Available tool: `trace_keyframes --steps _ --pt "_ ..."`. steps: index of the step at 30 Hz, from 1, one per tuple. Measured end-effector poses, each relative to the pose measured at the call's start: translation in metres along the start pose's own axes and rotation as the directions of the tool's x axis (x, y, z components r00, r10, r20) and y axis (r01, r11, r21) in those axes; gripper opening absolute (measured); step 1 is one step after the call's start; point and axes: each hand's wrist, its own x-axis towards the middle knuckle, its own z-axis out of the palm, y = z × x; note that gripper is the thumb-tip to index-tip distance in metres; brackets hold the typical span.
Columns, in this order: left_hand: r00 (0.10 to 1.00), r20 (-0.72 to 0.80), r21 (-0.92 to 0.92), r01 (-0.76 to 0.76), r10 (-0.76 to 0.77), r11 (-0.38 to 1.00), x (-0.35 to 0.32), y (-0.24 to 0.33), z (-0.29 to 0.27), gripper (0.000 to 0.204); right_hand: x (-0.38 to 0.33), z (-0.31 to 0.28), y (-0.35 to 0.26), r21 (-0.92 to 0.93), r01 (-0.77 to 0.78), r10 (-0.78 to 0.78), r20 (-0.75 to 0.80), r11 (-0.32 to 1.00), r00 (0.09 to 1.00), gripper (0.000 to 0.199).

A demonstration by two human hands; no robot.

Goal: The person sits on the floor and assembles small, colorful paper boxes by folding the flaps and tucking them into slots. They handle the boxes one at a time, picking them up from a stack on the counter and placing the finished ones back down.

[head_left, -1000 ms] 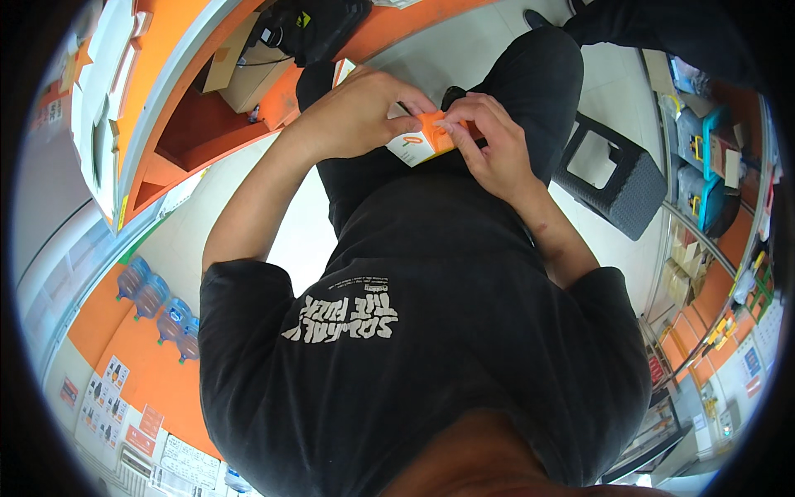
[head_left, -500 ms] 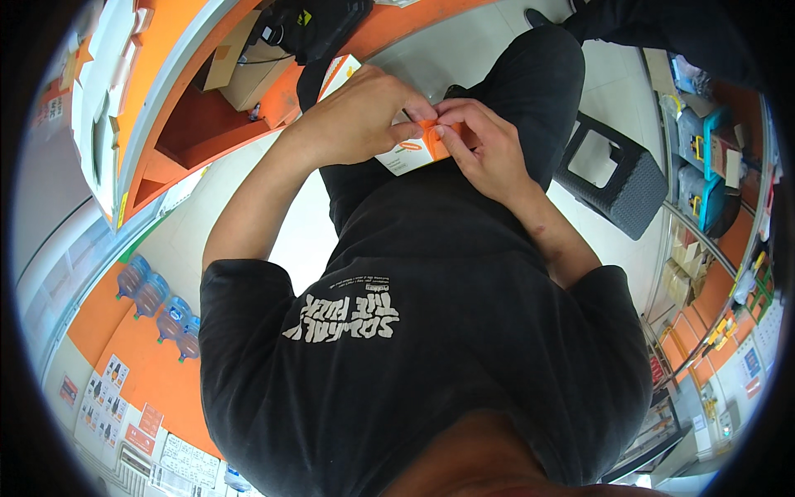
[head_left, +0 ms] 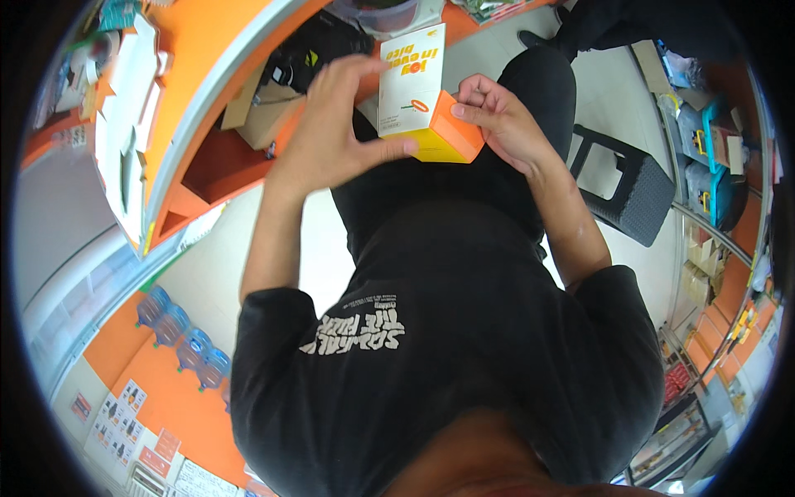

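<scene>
A small carton (head_left: 411,99), with a white printed face, a yellow side and an orange end, is held tilted above my lap. My right hand (head_left: 507,126) grips its orange end, the thumb on the outside and the fingers curled behind. At the carton's left is my left hand (head_left: 335,137), slightly blurred, with fingers stretched out and apart. Its thumb touches the lower yellow side, while its index fingertip is near the upper left edge. The carton hides its far side and part of my right fingers.
An orange counter (head_left: 219,50) with a grey edge curves along the left, a black bag (head_left: 319,54) on its lower shelf. To the right stands a dark stool (head_left: 625,186) beside shelves. Another person's dark-clad leg and shoe (head_left: 534,39) show at the top. Water bottles (head_left: 178,331) line the lower left.
The carton has turned and now shows its white face and yellow side. My left hand has gone from pinching its edge to spread fingers at its left. My right hand still holds the orange end.
</scene>
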Motion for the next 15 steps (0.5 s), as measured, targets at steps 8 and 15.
trace_keyframes --steps 8,15 --pt "0.973 -0.232 0.021 0.014 -0.009 1.000 -0.011 -0.023 0.067 0.110 0.015 0.021 -0.014 -0.077 -0.009 0.011 0.023 0.997 1.000 0.014" --pt "0.975 0.009 -0.875 0.114 -0.220 0.470 -0.010 -0.067 0.079 0.099 0.035 0.003 -0.033 -0.685 0.123 -0.396 -0.256 0.718 0.882 0.048"
